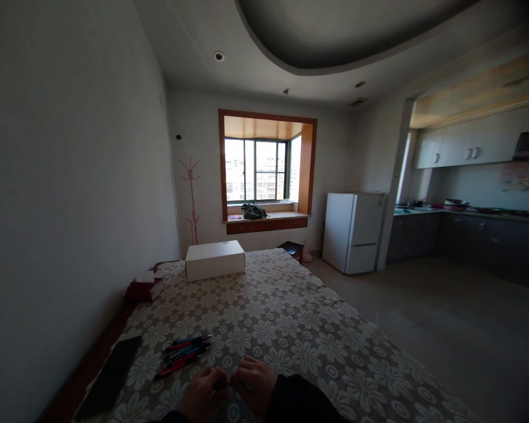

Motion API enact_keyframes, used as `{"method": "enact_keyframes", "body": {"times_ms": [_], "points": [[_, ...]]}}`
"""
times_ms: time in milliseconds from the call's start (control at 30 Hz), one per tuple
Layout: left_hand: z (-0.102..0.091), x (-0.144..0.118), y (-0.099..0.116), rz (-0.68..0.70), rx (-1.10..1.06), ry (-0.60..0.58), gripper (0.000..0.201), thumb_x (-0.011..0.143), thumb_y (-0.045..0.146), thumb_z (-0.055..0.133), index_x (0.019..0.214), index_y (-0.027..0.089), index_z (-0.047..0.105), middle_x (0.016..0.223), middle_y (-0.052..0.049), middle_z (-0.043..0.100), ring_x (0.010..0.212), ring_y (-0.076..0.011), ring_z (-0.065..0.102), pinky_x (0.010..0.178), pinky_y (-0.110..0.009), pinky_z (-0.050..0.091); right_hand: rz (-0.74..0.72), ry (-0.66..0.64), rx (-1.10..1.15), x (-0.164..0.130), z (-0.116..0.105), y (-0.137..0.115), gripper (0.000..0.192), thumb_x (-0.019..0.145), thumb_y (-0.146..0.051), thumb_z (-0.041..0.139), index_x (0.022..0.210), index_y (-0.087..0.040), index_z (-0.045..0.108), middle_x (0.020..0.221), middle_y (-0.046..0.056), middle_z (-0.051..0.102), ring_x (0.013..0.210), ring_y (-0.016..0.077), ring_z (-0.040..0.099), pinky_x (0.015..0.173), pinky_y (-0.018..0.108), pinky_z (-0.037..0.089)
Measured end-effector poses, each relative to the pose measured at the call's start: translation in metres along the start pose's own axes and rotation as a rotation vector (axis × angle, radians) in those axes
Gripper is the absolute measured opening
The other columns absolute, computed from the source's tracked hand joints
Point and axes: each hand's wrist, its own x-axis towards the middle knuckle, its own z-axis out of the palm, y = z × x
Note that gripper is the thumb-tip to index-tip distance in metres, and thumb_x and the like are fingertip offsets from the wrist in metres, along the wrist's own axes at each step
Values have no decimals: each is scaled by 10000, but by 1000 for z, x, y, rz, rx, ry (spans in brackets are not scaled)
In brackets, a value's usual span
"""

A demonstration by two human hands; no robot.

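At the near edge of a table with a flowered tablecloth [308, 352], my left hand [205, 390] and my right hand [254, 382] are close together, fingers curled inward. Between them the fingertips pinch at something small or see-through that I cannot make out. Just beyond my left hand lies a loose pile of pens [186, 352], several in red, blue and black. Further left, a dark flat rectangular object [111, 376] rests on the cloth near the table's side.
A white box [215, 261] stands at the table's far end. By the wall sits a dark red tissue box [144, 289]. Beyond the table are a pink coat stand [192, 200], a dark stool [291, 249], a white fridge [352, 232] and a window sill with a dark bag [253, 211].
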Motion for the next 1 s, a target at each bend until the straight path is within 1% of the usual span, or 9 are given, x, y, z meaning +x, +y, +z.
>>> {"method": "enact_keyframes", "body": {"times_ms": [133, 267, 433, 600, 767, 833, 1000], "points": [[0, -1, 3, -9, 16, 1, 59, 836, 241, 559, 857, 228, 612, 891, -41, 678, 896, -191, 667, 744, -255, 532, 7, 9, 9, 0, 3, 2, 113, 898, -263, 575, 924, -232, 681, 850, 17, 681, 845, 192, 613, 746, 315, 455], [0, 0, 5, 4, 34, -24, 63, 843, 258, 566, 862, 233, 620, 872, -28, 678, 876, -183, 666, 738, -250, 534, 5, -3, 2, 0, 5, 3, 69, 866, -261, 609, 903, -224, 655, 863, 11, 686, 849, 187, 615, 752, 304, 457], [1, 1, 4, 61, 32, -43, 138, 900, 342, 560, 840, 236, 624, 817, -25, 681, 865, -187, 666, 724, -244, 532, 44, 20, 58, -1, 3, 1, 102, 823, -289, 645, 892, -222, 607, 836, 12, 685, 818, 185, 609, 707, 281, 450], [6, 1, -3, 105, 36, 50, 160, 919, 346, 532, 828, 242, 612, 798, -35, 688, 840, -197, 668, 690, -248, 535, 42, 76, 68, 0, 3, -1, 148, 795, -307, 650, 897, -225, 581, 820, 11, 679, 783, 182, 609, 680, 279, 433], [5, 0, -2, 87, 50, 124, 154, 919, 331, 523, 833, 236, 608, 821, -40, 681, 800, -185, 674, 710, -257, 539, 45, 91, 8, -1, 3, -1, 85, 779, -211, 596, 855, -221, 558, 789, 11, 665, 772, 183, 594, 691, 288, 429], [3, 0, 1, 80, 52, 119, 155, 921, 334, 527, 836, 234, 610, 818, -38, 685, 790, -180, 673, 716, -257, 538, 47, 82, 2, -1, 4, 0, 59, 802, -205, 586, 855, -218, 564, 801, 14, 670, 786, 184, 594, 710, 296, 433], [2, 1, 4, 106, 47, 45, 124, 907, 323, 560, 840, 236, 618, 777, -20, 691, 821, -181, 675, 688, -233, 536, 27, 17, 8, 1, 5, -1, 41, 845, -237, 592, 875, -221, 614, 830, 15, 688, 807, 187, 598, 723, 306, 436]]}}
